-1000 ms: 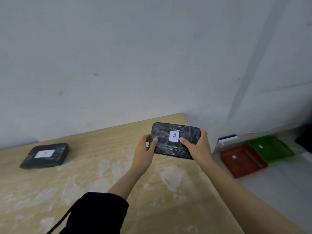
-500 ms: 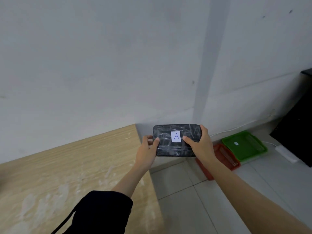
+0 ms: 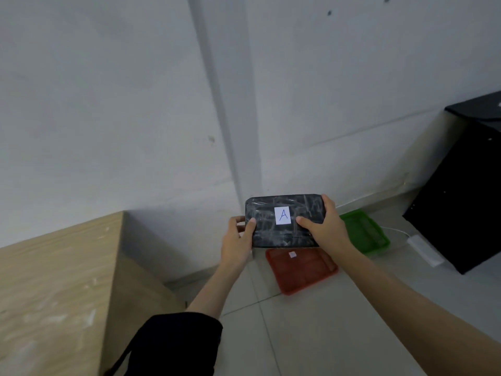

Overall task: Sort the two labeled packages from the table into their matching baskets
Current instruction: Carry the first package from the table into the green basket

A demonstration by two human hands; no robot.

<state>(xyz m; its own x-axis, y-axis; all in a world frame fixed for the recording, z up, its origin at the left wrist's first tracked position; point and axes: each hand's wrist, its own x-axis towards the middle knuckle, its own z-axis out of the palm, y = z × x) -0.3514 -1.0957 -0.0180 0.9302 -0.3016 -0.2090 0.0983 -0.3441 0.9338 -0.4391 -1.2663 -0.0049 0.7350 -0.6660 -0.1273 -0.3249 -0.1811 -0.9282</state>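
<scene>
The left hand and the right hand are clamping the black package marked A by its short ends, above the red basket. It is looking stiff, light, and slippery in its shiny wrap.

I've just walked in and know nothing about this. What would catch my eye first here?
First, the black wrapped package held up in the middle of the view, its white label marked "A", with the left hand and the right hand gripping its two ends. Next, on the floor just beyond it, the red basket and the green basket beside it on the right. A light wooden table fills the lower left.
</scene>
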